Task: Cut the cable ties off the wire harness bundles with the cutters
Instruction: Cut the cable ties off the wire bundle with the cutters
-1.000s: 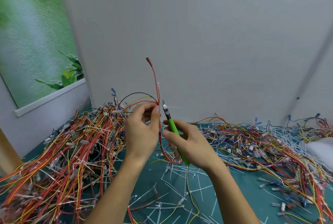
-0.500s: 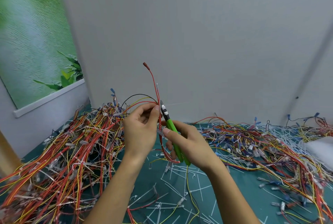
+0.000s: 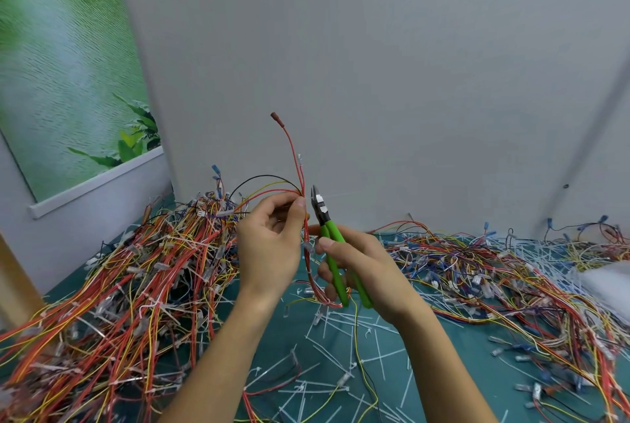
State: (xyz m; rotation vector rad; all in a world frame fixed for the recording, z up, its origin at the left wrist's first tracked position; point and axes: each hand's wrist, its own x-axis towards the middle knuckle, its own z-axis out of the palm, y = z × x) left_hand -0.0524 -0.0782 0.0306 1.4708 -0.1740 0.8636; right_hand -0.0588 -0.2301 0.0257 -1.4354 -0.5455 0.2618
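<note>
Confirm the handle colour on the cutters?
Bright green, on the cutters; the head view shows it best.

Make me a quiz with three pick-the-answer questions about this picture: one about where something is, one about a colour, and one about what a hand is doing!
1. Where are the cutters?
A) in the left hand
B) in the right hand
C) in neither hand

2. What colour are their handles?
A) green
B) blue
C) black

3. What is the left hand doing?
A) lying flat
B) waving
C) pinching wires

Answers:
1 B: the right hand's fingers wrap the handles.
2 A: both handles are bright green.
3 C: its thumb and fingers squeeze the wires, which stick up above it.
</note>
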